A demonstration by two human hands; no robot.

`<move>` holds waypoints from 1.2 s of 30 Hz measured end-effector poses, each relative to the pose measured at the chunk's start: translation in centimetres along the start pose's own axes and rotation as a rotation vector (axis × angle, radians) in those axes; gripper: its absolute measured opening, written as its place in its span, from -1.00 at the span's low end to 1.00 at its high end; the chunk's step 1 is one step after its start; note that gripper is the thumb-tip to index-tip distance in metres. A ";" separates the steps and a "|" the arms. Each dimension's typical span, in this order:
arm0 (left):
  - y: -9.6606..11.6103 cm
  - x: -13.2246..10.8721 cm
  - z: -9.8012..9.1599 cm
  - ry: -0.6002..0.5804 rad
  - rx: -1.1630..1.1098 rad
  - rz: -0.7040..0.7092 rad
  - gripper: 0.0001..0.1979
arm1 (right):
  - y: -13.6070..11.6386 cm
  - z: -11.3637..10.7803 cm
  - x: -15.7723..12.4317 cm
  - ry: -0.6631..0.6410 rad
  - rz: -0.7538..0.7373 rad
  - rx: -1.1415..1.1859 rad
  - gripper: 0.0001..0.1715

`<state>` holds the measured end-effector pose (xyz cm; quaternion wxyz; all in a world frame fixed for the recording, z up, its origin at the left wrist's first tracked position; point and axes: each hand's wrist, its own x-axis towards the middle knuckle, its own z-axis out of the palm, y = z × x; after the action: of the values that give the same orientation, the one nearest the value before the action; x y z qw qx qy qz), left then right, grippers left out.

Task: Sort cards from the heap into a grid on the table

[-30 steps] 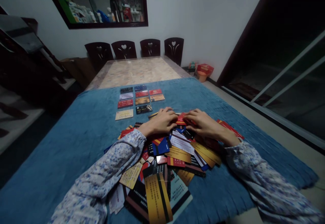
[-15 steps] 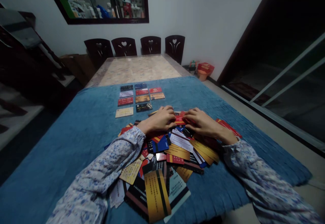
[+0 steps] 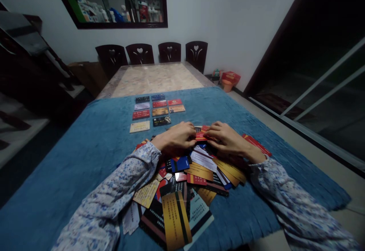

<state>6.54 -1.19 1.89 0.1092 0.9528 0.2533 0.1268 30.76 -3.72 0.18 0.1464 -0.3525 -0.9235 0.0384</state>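
Observation:
A red card (image 3: 201, 137) lies between my two hands at the far side of a loose heap of cards. My left hand (image 3: 179, 136) has its curled fingers at the card's left edge, and my right hand (image 3: 225, 138) grips its right edge. Under my wrists the heap spreads towards me, with a gold card (image 3: 176, 218) on top in front, a blue card (image 3: 180, 164), a white card (image 3: 203, 158) and a pale green card (image 3: 199, 211). Beyond my hands, several cards stand sorted in short columns, among them a black card (image 3: 161, 120) and a cream card (image 3: 139, 127).
A blue cloth (image 3: 71, 148) covers the near part of the long table, whose patterned top (image 3: 159, 77) shows beyond. Dark chairs (image 3: 139, 55) line the far end. Red cards (image 3: 258, 145) lie right of my right wrist. A red bag (image 3: 231, 77) stands on the floor.
The red card between my hands has tilted and shifted slightly nearer. My left hand has moved a little towards me, and the view has tipped slightly.

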 end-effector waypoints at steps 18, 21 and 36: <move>-2.3 0.2 0.3 0.132 -0.090 -0.124 -0.77 | 0.1 1.8 0.2 0.251 0.222 0.015 -0.61; -2.4 0.1 0.7 0.166 -0.085 -0.143 -0.76 | 0.2 2.1 0.3 0.266 0.235 -0.016 -0.59; -2.5 0.2 2.4 0.208 -0.095 -0.136 -0.45 | 0.4 3.0 0.6 0.225 0.269 -0.161 -0.53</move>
<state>6.24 0.67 -1.00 0.1355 0.9089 0.3211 0.2292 29.73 -2.92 -2.58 0.2136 -0.4855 -0.8459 -0.0561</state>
